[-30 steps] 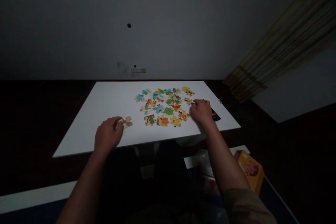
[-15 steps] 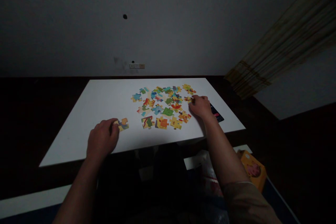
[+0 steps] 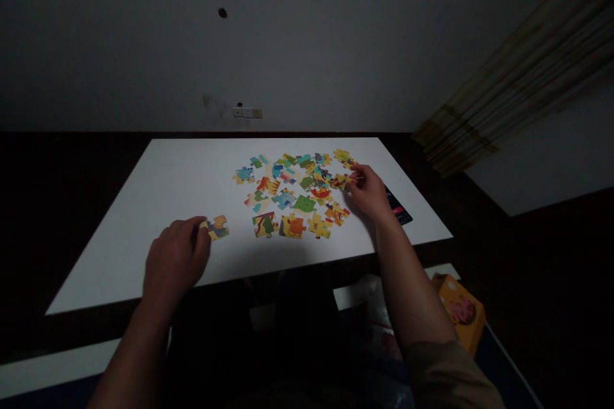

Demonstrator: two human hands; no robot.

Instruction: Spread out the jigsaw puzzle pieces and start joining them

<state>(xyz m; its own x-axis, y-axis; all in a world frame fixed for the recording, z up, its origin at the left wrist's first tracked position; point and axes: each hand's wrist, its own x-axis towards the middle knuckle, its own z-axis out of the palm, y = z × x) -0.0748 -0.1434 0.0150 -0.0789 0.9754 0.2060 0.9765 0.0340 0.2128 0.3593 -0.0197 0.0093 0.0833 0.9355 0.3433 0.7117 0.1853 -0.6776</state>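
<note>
While the puzzle pieces (image 3: 292, 188) lie loose and mixed on the white desk (image 3: 167, 185), none joined that I can see, the right hand (image 3: 368, 192) has its grip pinched on 1 yellow piece (image 3: 341, 181) at the pile's edge. The left hand (image 3: 175, 262) has its grip closed on 1 lone piece (image 3: 215, 228), set apart.

Left grip (image 3: 175, 262) curled, knuckles up; right grip (image 3: 368, 192) extended forward, fingertips seemingly pinched.

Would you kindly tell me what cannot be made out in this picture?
Head view:
Right hand: its grip on a puzzle piece is hidden by fingers.
Left hand: covers one edge of the separate piece.
Dark card: print too small.
Orange box: printed picture too dim.
</note>
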